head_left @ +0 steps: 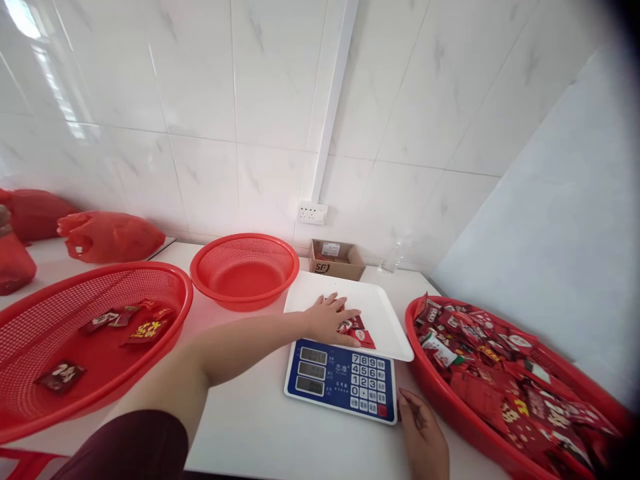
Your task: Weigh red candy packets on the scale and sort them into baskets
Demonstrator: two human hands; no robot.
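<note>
My left hand (330, 321) reaches across onto the white weighing tray (385, 320), palm down with its fingers spread over a few small red packets (364, 339). Part of those packets is hidden under the palm. The tray sits on a digital scale with a blue keypad panel (343, 380) facing me; its small displays show digits too faint to read surely. My right hand (423, 433) is low beside the scale's right corner, fingers curled together. A sliver of dark red shows at its fingertips, but I cannot make out what it is.
To the right, a red basket (435, 393) is heaped with red packets. A large red basket (183, 293) at left holds several packets; a round red basket (245, 303) stands behind. Farther back are a cardboard box (340, 267), a clear container (395, 257) and red bags (115, 237).
</note>
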